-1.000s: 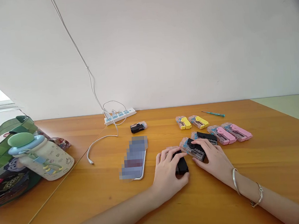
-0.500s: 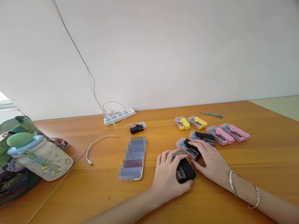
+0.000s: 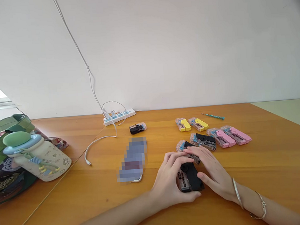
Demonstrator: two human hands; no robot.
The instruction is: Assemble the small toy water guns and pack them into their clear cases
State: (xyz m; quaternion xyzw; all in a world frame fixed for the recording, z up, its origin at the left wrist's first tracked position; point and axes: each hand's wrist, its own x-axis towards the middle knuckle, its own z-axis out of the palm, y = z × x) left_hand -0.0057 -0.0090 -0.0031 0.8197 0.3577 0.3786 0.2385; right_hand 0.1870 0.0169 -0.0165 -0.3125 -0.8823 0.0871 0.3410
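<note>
Both my hands meet round a small black and clear plastic cartridge (image 3: 189, 179) on the wooden table (image 3: 273, 165). My left hand (image 3: 169, 182) curls round its left side. My right hand (image 3: 213, 173) closes on its right side, thumb under it. Just beyond my fingers lie two more black cartridges (image 3: 185, 146) (image 3: 203, 141). Further right are two pink ones (image 3: 221, 137) (image 3: 237, 134), and behind them two yellow ones (image 3: 183, 124) (image 3: 199, 123).
A phone (image 3: 131, 159) lies left of my hands, with another small black cartridge (image 3: 137, 128) behind it. A power strip (image 3: 119, 117) with a white cable sits by the wall. A teal screwdriver (image 3: 213, 116) lies at the back right. A bottle (image 3: 35, 158) and bag (image 3: 4, 172) stand at the left.
The black cartridge has come nearer to me with my left hand. My right hand has left the other black cartridge and closed on this one.
</note>
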